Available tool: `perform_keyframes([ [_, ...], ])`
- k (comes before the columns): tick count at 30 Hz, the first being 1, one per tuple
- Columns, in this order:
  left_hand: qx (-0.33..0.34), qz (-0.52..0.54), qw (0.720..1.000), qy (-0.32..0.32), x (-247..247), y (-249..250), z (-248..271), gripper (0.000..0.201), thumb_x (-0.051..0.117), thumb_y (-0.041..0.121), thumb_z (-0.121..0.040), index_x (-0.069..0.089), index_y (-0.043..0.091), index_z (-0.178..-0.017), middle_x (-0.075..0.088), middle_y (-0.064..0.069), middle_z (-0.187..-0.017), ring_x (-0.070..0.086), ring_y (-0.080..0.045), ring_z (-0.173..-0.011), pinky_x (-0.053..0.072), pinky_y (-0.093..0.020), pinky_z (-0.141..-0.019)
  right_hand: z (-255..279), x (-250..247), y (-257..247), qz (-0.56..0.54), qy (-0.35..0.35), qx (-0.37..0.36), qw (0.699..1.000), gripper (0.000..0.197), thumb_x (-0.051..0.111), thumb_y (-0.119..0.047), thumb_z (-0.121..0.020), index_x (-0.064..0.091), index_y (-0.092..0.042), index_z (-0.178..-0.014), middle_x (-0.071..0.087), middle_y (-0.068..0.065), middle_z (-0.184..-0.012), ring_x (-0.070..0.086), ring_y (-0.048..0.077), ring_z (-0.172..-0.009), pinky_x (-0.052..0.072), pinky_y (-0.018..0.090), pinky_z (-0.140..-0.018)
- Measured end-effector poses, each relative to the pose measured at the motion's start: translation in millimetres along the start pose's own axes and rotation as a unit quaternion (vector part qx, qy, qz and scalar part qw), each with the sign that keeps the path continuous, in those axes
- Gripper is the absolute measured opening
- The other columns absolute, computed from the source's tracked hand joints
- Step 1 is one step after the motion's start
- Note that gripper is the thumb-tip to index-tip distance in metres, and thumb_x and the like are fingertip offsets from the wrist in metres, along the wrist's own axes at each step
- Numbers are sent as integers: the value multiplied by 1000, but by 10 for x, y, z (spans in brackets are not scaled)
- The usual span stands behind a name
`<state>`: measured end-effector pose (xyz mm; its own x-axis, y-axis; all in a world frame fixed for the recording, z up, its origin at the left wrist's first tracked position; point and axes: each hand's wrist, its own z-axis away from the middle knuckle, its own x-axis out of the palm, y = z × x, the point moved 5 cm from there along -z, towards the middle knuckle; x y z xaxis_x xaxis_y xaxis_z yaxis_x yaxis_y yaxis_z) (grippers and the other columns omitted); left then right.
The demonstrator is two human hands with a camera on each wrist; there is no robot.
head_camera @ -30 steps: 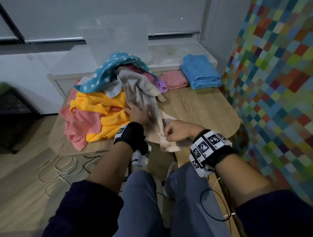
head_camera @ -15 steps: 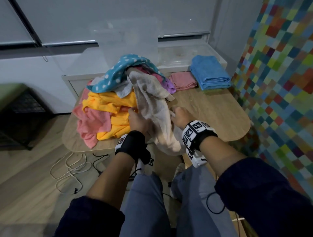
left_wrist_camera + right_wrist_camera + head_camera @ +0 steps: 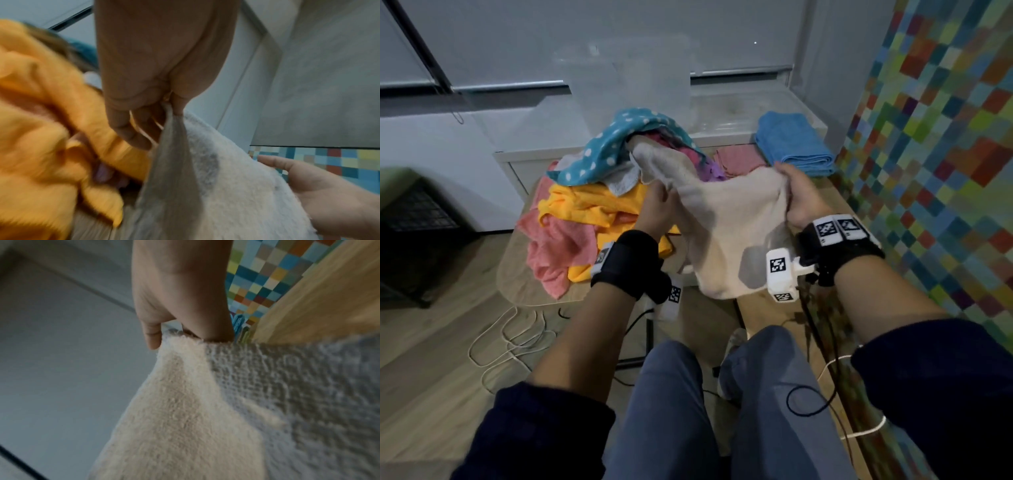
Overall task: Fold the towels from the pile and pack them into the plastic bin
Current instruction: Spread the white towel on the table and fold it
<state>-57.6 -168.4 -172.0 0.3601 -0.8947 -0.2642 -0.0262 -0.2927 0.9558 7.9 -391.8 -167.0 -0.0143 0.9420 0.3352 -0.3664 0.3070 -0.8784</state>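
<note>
We find no readable words, brand names or numbers anywhere in these views. The only printed marks are black-and-white square code patterns on the right wrist band (image 3: pixel 837 229) and the white camera block (image 3: pixel 780 274); they carry no letters.

The cream towel (image 3: pixel 736 222) is fluffy matt terry cloth, looped and rough on one face in the right wrist view, the yellow towel (image 3: pixel 592 205) a soft fuzzy cloth, the bench (image 3: pixel 835 202) smooth pale wood-grain, and the plastic bin (image 3: pixel 630 85) clear, faintly glossy plastic.
</note>
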Motion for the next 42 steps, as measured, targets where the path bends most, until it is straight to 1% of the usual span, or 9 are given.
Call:
perform_keyframes([
  [4, 107, -2, 992, 65, -53, 542, -90, 11, 51, 12, -91, 47, 16, -81, 45, -3, -78, 43, -16, -80, 39, -26, -68, 57, -141, -416, -86, 5, -113, 990, 12, 61, -13, -87, 56, -11, -99, 63, 12, -102, 61, 26, -99, 55, 40, -81],
  [6, 157, 24, 981, 108, -111, 756, -143, 8, 56, 9, -87, 51, 8, -92, 52, -6, -87, 48, -15, -84, 40, -21, -71, 136, -206, -582, -134, 10, -152, 979, 16, 59, 0, -86, 52, -14, -90, 59, 9, -98, 59, 24, -97, 49, 43, -95],
  [12, 237, 109, 952, 162, -145, 1070, -190, 22, 58, 10, -85, 39, 16, -94, 41, 4, -66, 35, -3, -53, 31, -17, -54, 349, -366, -960, -167, 31, -221, 960, 22, 63, -10, -87, 62, -12, -109, 66, 7, -104, 63, 19, -96, 50, 39, -96],
  [16, 295, 47, 934, 196, -185, 1175, -171, 11, 57, 9, -85, 49, 13, -92, 51, 12, -86, 49, 0, -79, 39, -14, -75, 446, -475, -1123, -140, 76, -260, 952, 20, 62, 0, -85, 67, -16, -95, 64, 7, -114, 62, 17, -97, 54, 29, -84],
  [21, 271, 33, 946, 177, -136, 1079, -302, 17, 59, 6, -83, 64, 11, -98, 59, 11, -91, 54, 2, -85, 43, -13, -79, 410, -523, -1224, -78, 103, -289, 949, 28, 58, 4, -85, 66, -19, -99, 60, 0, -118, 56, 13, -108, 52, 19, -85],
  [27, 217, 26, 964, 149, -41, 861, -541, 19, 60, 5, -82, 67, 10, -99, 59, 2, -87, 51, -7, -78, 41, -15, -72, 224, -577, -1173, -90, 132, -272, 949, 24, 56, 4, -86, 65, -16, -94, 61, -3, -100, 57, 8, -85, 50, 17, -67],
  [32, 284, 81, 947, 125, -39, 1146, -486, 16, 62, 9, -80, 64, 24, -86, 65, 11, -87, 58, -3, -83, 46, -25, -80, 229, -658, -1383, -150, 147, -316, 925, 25, 49, 7, -84, 60, -14, -76, 55, 0, -81, 51, 11, -74, 42, 18, -62],
  [36, 215, 135, 967, 5, 153, 876, -333, 17, 63, 9, -76, 61, 24, -83, 66, 15, -74, 56, -1, -69, 46, -22, -66, 151, -908, -1007, -146, 204, -236, 939, 20, 49, -2, -79, 54, -12, -63, 51, 0, -69, 49, 14, -68, 40, 20, -56],
  [42, -69, 11, 976, -204, 578, -176, 30, 18, 63, 0, -74, 59, 17, -76, 63, 3, -60, 58, -7, -52, 49, -17, -51, 226, -1129, 35, 274, 188, -11, 943, 3, 52, -4, -85, 53, -7, -85, 49, 3, -77, 49, 17, -68, 41, 18, -43],
])
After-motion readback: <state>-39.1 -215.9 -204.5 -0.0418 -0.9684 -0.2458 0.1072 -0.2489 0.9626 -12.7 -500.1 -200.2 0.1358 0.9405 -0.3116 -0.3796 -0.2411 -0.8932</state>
